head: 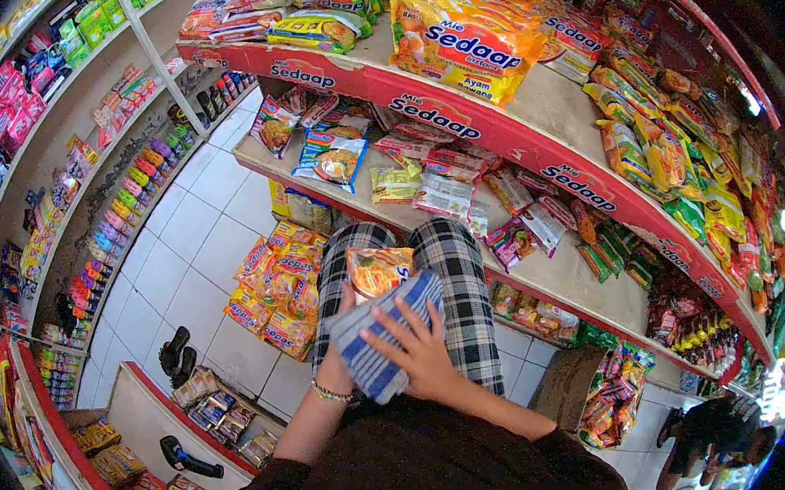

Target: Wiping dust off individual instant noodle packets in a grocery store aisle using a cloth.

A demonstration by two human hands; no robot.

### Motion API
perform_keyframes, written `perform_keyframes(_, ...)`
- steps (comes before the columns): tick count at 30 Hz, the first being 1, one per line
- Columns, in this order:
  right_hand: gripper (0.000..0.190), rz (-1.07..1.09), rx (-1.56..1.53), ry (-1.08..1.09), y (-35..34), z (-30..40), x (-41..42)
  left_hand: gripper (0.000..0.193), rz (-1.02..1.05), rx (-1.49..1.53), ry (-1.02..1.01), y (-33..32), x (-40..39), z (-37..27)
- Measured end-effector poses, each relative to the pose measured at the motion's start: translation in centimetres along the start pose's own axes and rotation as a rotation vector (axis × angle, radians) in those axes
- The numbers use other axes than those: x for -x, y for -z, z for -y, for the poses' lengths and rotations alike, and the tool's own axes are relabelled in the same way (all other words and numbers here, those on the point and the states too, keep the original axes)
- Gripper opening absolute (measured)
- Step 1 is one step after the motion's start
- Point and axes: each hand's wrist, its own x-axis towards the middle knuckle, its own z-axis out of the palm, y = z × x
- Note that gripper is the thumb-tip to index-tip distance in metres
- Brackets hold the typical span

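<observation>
An instant noodle packet [379,269] rests upright between my knees, its orange and white front showing at the top. My left hand [335,365] holds it from the left side, the thumb along its edge and most of the fingers hidden. Over the packet's lower part lies a folded blue and grey striped cloth [368,357]. My right hand [419,356] presses this cloth against the packet with its fingers spread across the stripes. Plaid trousers [448,275] cover my legs on both sides.
Several orange noodle packets [283,284] lie piled on the tiled floor [203,224] to my left. Ahead stands a shelf [374,59] with a red edge, stocked with noodles above a lower shelf [353,199]. A cardboard box [562,388] sits to the right.
</observation>
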Motion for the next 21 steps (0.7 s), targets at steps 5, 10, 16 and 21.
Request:
perform_keyframes(5,0.08,0.006,-0.05,-0.089,0.5,-2.1,-0.1,0.06,-0.058,-0.126,-0.083,-1.5,0.7,0.8)
perform_keyframes(10,0.072,-0.083,-0.15,-0.233,0.6,-3.1,-1.3,0.049,0.14,0.207,-0.062,2.0,-2.0,3.2)
perform_keyframes(16,0.074,0.083,0.01,0.103,0.2,-1.2,1.2,0.059,0.101,0.209,0.083,1.5,-1.3,0.8)
perform_keyframes(21,0.07,-0.214,-0.337,-0.203,-0.9,-4.5,1.4,0.054,0.088,0.26,-0.045,0.0,-1.0,2.2)
